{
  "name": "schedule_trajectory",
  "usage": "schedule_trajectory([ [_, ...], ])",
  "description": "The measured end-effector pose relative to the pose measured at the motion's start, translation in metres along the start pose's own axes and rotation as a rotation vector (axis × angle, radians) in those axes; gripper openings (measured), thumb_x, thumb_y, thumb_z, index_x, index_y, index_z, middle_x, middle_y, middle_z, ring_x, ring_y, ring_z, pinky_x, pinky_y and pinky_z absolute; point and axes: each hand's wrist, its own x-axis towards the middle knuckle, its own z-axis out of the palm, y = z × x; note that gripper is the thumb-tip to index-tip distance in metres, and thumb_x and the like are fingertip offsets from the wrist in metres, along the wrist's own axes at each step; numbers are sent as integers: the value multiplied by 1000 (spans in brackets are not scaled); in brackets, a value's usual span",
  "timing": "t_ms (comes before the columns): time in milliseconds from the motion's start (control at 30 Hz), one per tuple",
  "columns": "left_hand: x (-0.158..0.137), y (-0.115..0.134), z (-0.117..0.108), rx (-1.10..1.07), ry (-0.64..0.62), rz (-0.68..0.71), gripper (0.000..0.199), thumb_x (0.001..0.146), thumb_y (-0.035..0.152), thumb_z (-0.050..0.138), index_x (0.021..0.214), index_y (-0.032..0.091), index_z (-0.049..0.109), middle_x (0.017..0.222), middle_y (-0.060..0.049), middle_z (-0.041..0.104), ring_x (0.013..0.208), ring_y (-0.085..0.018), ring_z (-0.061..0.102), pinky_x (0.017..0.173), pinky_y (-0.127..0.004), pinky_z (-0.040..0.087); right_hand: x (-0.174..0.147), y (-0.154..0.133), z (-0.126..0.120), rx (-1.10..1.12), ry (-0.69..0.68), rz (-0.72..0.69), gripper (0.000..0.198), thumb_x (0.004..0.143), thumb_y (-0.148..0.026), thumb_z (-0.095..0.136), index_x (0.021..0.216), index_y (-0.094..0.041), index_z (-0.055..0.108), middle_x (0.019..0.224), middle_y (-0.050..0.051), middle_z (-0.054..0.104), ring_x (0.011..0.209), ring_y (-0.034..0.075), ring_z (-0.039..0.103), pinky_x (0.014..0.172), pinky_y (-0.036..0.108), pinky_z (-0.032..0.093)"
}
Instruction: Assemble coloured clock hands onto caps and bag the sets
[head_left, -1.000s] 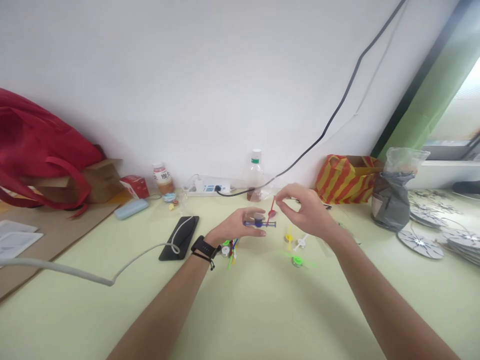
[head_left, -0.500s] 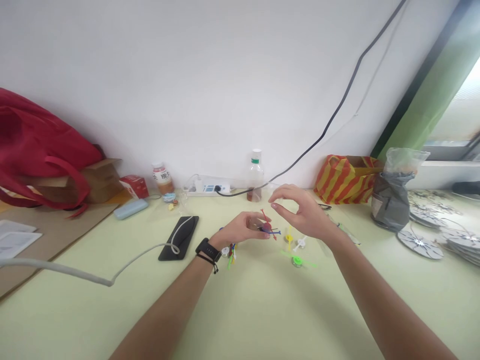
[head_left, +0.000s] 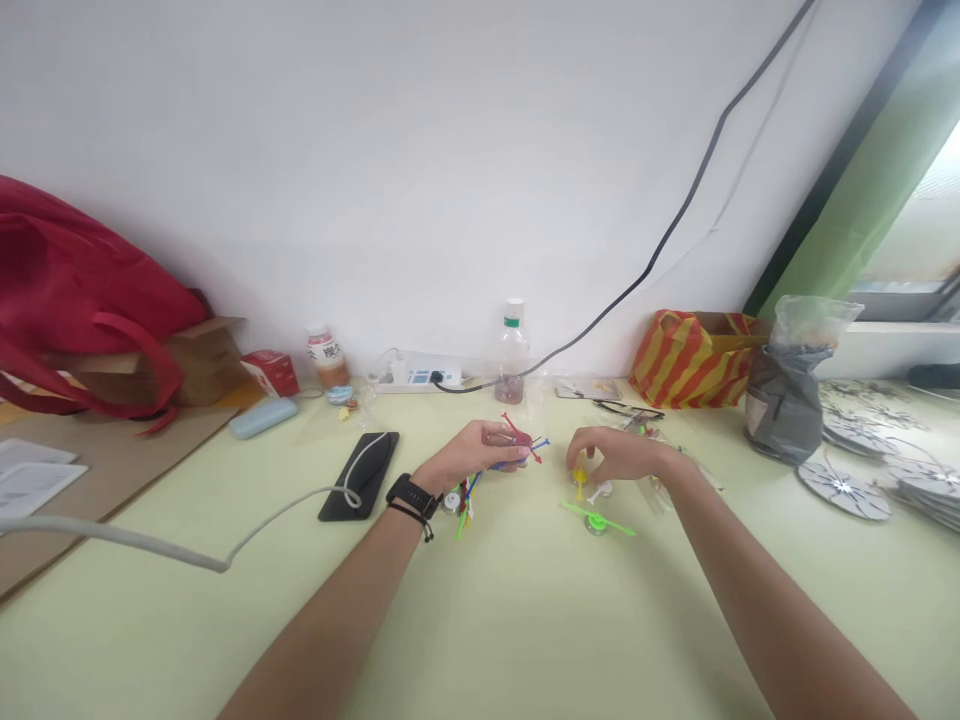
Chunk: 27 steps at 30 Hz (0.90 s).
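Note:
My left hand, with a black watch on its wrist, pinches a small red plastic arrow spinner. A blue arrow spinner is stacked beneath it in the same fingers. Over at the right, the thumb and fingertips of my right hand close around a yellow arrow spinner lying on the table. Beside it is a white arrow spinner, and nearer to me a green arrow spinner on a round base. A bunch of mixed-colour arrows lies below my left wrist, partly hidden.
A black phone with a pale cable lies left. Behind stand a bottle, a power strip and a striped bag. Glasses and a plastic packet lie behind my right hand. Round patterned discs are far right.
My right hand has moved down from beside the red spinner to the yellow one on the table. My left hand has shifted slightly left and still holds the red and blue spinners.

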Motion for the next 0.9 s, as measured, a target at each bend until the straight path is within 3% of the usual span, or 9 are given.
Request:
schedule_trajectory([
  [133, 0, 0, -3, 13, 8, -4, 48, 72, 44, 89, 107, 13, 77, 111, -16, 77, 99, -23, 73, 87, -33, 59, 8, -4, 8, 28, -49, -32, 25, 60, -18, 77, 84, -26, 80, 96, 3, 71, 85, 22, 66, 67, 27, 52],
  [267, -3, 6, -2, 60, 2, 14, 46, 72, 44, 89, 106, 15, 76, 110, -15, 77, 102, -25, 73, 83, -32, 60, 13, -4, 7, 51, 5, -21, 10, 71, -24, 72, 78, -21, 78, 89, 4, 74, 79, 20, 66, 64, 27, 51],
  [400, -5, 10, 0, 123, -19, 33, 44, 74, 44, 87, 106, 16, 75, 110, -15, 78, 105, -26, 72, 81, -31, 59, 8, -11, -9, 98, 246, -19, 22, 85, -38, 65, 81, -19, 75, 82, 5, 74, 75, 21, 68, 68, 32, 54],
  [567, -5, 11, 2, 161, -56, 28, 42, 76, 46, 85, 103, 15, 74, 109, -15, 78, 107, -27, 72, 80, -31, 57, -10, -36, -36, 349, 697, -80, 38, 87, -53, 69, 108, -21, 71, 80, 5, 75, 77, 22, 73, 72, 35, 60],
  [633, -5, 10, 3, 171, -73, 25, 43, 75, 46, 85, 103, 16, 74, 110, -15, 78, 107, -27, 72, 77, -29, 56, -17, -51, -42, 408, 826, -119, 38, 89, -54, 68, 109, -22, 71, 82, 6, 75, 77, 22, 73, 75, 38, 62],
  [767, -5, 11, 8, 189, -98, 54, 47, 70, 45, 88, 104, 15, 74, 110, -14, 77, 103, -27, 72, 80, -31, 56, -22, -78, -42, 390, 980, -200, 32, 93, -50, 66, 110, -24, 73, 90, 7, 76, 79, 23, 74, 77, 40, 63],
  [900, -7, 15, 13, 217, -145, 125, 44, 72, 44, 87, 103, 16, 75, 107, -13, 78, 100, -25, 74, 91, -33, 54, -20, -94, -35, 268, 1041, -184, 28, 92, -46, 67, 109, -23, 72, 85, 6, 75, 77, 23, 74, 74, 39, 63],
])
